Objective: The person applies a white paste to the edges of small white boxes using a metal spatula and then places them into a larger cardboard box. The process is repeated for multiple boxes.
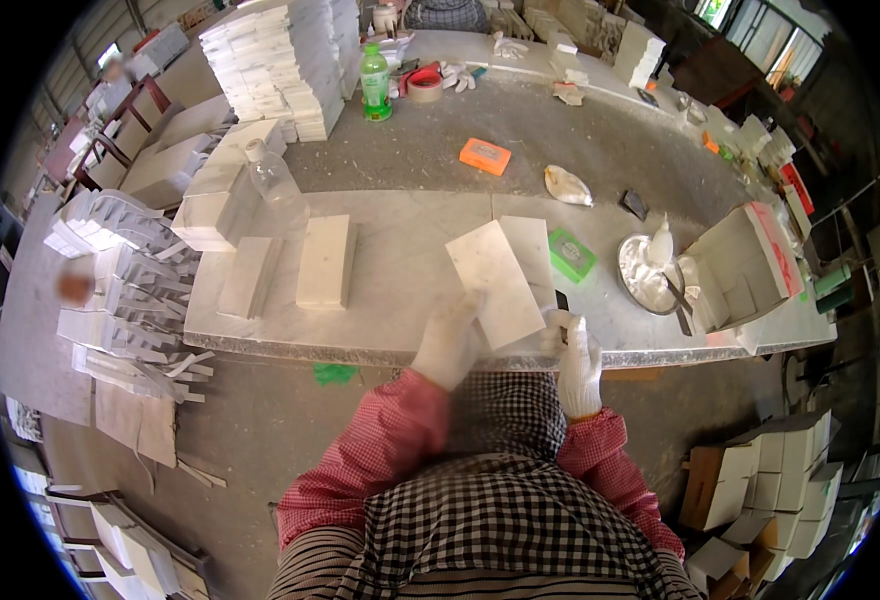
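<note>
My left hand [448, 348], in a white glove, grips the lower left edge of a white marble tile [497, 283]. The tile is tilted over the near edge of the marble slab [400, 325]. Partly behind it lies another white tile [530, 250]. My right hand [578, 368], also gloved, is closed by the tile's lower right corner. A small dark piece [562, 300] sticks up from its fingers; its kind cannot be made out. A green block [571, 255] lies just beyond. Two stacks of tiles, one wider [326, 262] and one tilted [250, 277], stand to the left.
On the right are a metal bowl of white paste [645, 287] with a white bottle and spatula, and an open carton [745, 270]. Farther back lie an orange block [485, 156] and a green bottle [375, 85]. Tall tile stacks [270, 70] rise at far left.
</note>
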A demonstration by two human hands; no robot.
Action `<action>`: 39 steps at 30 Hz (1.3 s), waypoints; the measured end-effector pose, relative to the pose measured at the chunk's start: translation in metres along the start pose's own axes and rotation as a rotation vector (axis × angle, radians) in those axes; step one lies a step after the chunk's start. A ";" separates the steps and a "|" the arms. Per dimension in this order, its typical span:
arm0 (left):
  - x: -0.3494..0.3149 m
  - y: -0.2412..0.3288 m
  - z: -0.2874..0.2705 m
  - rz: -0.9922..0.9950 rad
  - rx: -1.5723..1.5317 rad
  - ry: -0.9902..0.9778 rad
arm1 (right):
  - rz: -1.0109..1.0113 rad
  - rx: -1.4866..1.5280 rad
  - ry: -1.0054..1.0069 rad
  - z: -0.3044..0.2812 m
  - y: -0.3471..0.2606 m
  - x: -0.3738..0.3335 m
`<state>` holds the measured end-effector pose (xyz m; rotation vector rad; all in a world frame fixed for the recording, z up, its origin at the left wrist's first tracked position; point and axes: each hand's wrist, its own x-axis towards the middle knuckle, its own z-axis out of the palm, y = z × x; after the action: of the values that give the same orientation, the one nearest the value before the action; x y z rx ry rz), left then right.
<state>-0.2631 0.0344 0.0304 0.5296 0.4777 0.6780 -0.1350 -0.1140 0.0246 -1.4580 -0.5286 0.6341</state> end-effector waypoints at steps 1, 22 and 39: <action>-0.002 0.002 0.003 -0.003 -0.015 0.009 | -0.005 -0.004 0.018 -0.001 0.003 0.000; -0.081 0.220 -0.106 0.353 1.103 0.660 | -0.637 -0.822 0.173 -0.019 0.062 0.027; -0.023 0.338 -0.228 0.216 1.363 0.669 | -0.730 -0.997 0.166 -0.020 0.069 0.030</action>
<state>-0.5630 0.3092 0.0636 1.6637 1.5547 0.6550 -0.1045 -0.1073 -0.0469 -2.0123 -1.2680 -0.4132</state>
